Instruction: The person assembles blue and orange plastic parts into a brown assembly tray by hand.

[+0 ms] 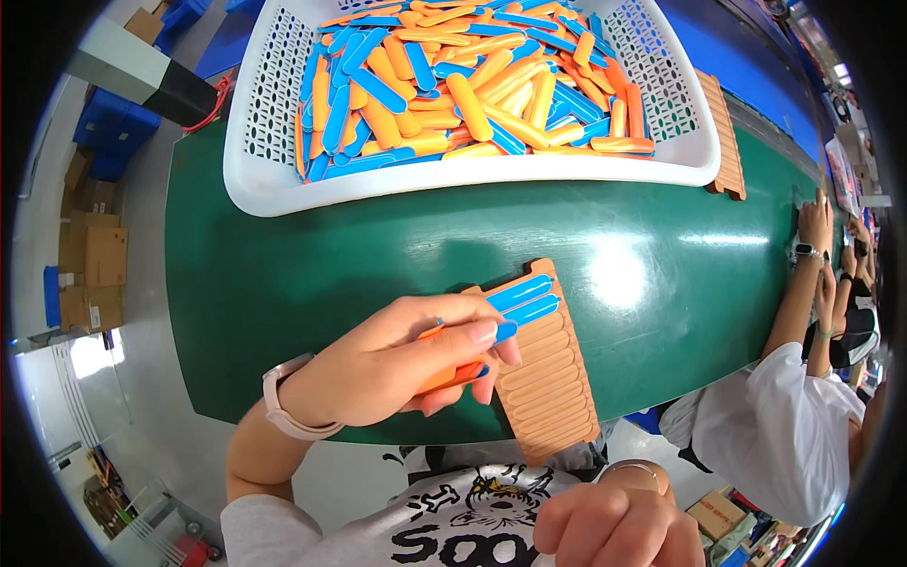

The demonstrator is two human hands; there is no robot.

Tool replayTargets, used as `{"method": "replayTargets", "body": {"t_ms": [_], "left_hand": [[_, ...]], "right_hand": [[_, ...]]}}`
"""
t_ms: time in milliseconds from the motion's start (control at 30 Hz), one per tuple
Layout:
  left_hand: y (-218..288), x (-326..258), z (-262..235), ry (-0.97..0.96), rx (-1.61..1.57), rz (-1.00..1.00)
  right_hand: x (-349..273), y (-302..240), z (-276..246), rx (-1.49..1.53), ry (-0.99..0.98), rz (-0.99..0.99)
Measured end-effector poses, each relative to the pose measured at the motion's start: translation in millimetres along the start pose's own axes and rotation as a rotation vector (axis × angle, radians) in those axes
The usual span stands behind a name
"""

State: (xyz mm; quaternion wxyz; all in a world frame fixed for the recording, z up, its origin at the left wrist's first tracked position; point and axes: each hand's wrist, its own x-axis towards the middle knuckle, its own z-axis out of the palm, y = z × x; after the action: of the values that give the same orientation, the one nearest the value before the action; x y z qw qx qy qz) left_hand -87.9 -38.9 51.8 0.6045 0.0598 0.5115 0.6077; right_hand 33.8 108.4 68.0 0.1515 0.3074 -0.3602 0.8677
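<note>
Green conveyor belt (pixel 312 274) carries a white basket (pixel 472 175) and two slotted orange trays (pixel 548 387) (one far right)

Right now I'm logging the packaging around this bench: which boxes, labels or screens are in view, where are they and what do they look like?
Cardboard boxes: stacked on the floor at far left, plain brown, rectangular, one with a small pale label.
Cardboard box: upper left, brown, partly cut off.
Box: low right on the floor, brown with a red mark.
Blue crates: upper left, stacked.
No screens visible.
</note>
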Motion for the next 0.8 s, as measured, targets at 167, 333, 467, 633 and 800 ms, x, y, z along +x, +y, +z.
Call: {"method": "replayTargets", "body": {"t_ms": [167,333,467,633,800], "left_hand": [[-10,0,4,-0.044,0.012,-0.002],[-5,-1,4,-0.059,-0.006,-0.038],[-10,-2,4,-0.125,-0.118,-0.018],[-7,5,7,-0.085,-0.013,-0.005],[-13,10,0,0.059,-0.134,0.037]], "right_hand": [[10,-13,8,-0.014,0.011,-0.019],[-6,-25,11,-0.415,0.306,0.292],[-4,-3,-40,-0.714,0.238,0.591],[-24,16,-47,-0.451,0.442,0.57],[-15,7,-60,-0.307,0.69,0.42]]}}
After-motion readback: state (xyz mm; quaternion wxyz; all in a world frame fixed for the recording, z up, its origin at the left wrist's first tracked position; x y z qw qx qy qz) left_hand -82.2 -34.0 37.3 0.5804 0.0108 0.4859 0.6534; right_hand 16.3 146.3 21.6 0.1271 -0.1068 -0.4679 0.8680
